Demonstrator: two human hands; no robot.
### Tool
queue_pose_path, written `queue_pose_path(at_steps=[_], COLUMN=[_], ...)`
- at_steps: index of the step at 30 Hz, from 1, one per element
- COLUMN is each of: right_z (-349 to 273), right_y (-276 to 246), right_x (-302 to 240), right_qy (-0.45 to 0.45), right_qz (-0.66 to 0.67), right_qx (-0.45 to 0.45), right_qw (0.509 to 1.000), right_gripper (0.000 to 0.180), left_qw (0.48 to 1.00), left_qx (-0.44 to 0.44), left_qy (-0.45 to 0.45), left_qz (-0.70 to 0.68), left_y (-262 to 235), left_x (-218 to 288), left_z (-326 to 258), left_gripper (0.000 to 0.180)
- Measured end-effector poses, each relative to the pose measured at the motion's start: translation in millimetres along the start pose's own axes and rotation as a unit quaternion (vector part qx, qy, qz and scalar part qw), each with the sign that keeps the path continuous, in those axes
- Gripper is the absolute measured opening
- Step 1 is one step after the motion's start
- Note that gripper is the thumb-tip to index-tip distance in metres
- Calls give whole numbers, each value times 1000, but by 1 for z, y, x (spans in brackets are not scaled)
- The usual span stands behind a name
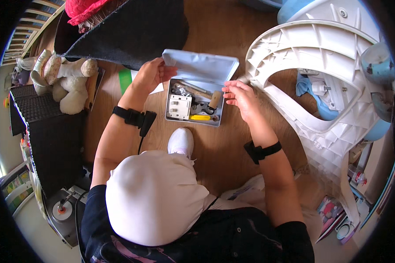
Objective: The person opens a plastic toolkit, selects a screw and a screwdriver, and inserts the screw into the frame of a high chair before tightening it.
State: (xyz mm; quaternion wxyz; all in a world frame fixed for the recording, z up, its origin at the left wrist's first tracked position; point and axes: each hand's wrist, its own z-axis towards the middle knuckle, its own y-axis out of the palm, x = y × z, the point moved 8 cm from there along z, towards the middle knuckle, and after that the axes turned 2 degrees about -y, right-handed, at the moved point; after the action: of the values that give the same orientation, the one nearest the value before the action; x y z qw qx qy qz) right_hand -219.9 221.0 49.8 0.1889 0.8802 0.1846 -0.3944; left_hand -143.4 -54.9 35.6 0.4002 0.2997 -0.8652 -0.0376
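Toolbox (pixel 195 123) is being supported by a wooden floor (pixel 237 151), its long axis appearing to run left to right, its opening facing up and its lid (pixel 202 65) tilting up along the far side. In the toolbox, a white square fitting (pixel 179 106) and a yellow item (pixel 200 117) are being held among jumbled small parts. The lid's left edge is being overlapped by the left hand (pixel 150 75), its fingers partly curled; whether it is being gripped cannot be told. The toolbox's far right corner is being met, or nearly, by the right hand (pixel 240 94), half open and seemingly holding nothing. The toolbox is being flanked by a plush toy (pixel 72 94) well to its left and a white plastic frame (pixel 311 52) to its right. On its near side, a white shoe (pixel 180 140) is being planted.
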Motion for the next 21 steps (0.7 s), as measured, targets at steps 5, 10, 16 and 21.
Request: queue_pose_path(at_steps=[5, 10, 16, 21], right_z=[5, -16, -22, -25], right_y=[-11, 14, 17, 14], right_x=[16, 4, 18, 25], right_qy=[-169, -264, -245, -203], right_qz=[-368, -449, -546, -561], right_qx=[63, 21, 3, -9], right_qw=[912, 854, 801, 803], right_gripper=[11, 4, 3, 4], left_qw=[999, 982, 743, 617], left_qx=[-8, 82, 117, 31], left_qy=[28, 112, 365, 407], left_qz=[-19, 131, 548, 673], left_y=[16, 5, 36, 56], left_x=[3, -17, -63, -95], left_z=[-1, -17, -72, -109], left_gripper=[32, 29, 8, 8])
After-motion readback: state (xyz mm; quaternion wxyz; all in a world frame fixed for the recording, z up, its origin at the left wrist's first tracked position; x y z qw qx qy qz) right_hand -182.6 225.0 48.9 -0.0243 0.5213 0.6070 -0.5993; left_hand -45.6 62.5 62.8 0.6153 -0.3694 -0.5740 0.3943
